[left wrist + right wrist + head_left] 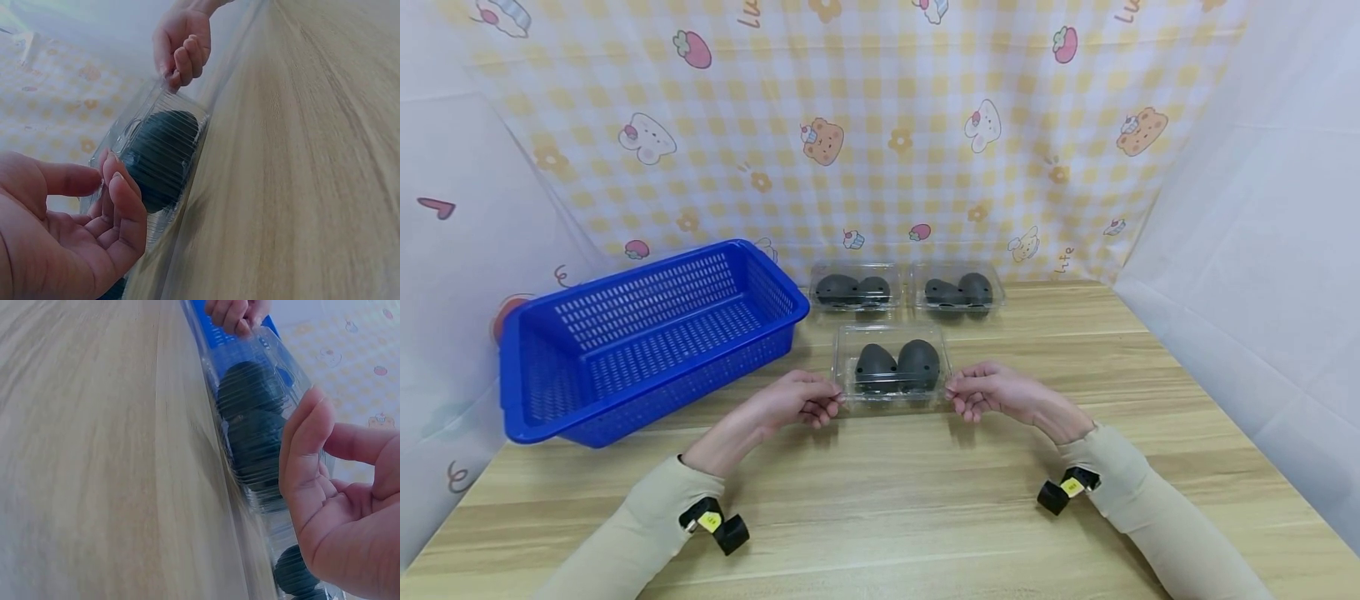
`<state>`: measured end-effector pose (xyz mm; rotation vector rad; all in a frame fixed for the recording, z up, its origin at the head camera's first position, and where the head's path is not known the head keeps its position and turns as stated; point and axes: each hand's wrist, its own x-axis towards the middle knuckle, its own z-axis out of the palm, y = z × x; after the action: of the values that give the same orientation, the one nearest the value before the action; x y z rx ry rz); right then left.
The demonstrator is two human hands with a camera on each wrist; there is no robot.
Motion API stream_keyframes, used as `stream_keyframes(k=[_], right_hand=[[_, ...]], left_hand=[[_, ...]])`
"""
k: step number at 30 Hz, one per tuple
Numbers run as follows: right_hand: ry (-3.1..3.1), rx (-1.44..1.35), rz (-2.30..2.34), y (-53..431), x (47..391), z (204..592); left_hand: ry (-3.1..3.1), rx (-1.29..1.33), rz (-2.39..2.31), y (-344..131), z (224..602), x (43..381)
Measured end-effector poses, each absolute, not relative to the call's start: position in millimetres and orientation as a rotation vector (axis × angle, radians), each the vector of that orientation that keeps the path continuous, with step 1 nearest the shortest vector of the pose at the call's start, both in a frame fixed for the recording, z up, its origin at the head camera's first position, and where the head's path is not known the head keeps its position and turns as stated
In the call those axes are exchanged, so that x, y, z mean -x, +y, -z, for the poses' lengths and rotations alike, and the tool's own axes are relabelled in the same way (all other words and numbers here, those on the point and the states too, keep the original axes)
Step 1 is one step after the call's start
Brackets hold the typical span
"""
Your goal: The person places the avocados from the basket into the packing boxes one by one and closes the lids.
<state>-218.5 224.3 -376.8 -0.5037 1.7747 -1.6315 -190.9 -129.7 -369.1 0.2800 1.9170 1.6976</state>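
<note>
A clear plastic clamshell box [891, 393] with two dark, egg-shaped items [917, 365] inside is at the middle of the table. The left hand [801, 396] pinches its near left corner between thumb and fingers. At the opposite side, the right hand [992, 392] pinches the near right corner the same way. In the left wrist view, the left thumb and fingertips meet at the box's rim, the other fingers curled. The right wrist view shows the right hand [337, 500] at the box's end, partly hiding it.
Two similar clear boxes, a left one [855, 287] and a right one [957, 287], stand behind, each with two dark items. To the left is a blue plastic basket [655, 333] with slotted walls. A patterned cloth [865, 192] hangs behind the wooden table [895, 517].
</note>
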Motion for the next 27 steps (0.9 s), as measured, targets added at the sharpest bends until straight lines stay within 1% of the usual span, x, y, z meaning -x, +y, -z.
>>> stream_keyframes(k=[15, 27], right_hand=[[1.795, 0.470, 1.634, 224, 218, 377], [1.792, 0.434, 1.673, 237, 220, 378]], left_hand=[[1.935, -0.253, -1.705, -127, 370, 189], [1.932, -0.230, -1.724, -109, 372, 193]])
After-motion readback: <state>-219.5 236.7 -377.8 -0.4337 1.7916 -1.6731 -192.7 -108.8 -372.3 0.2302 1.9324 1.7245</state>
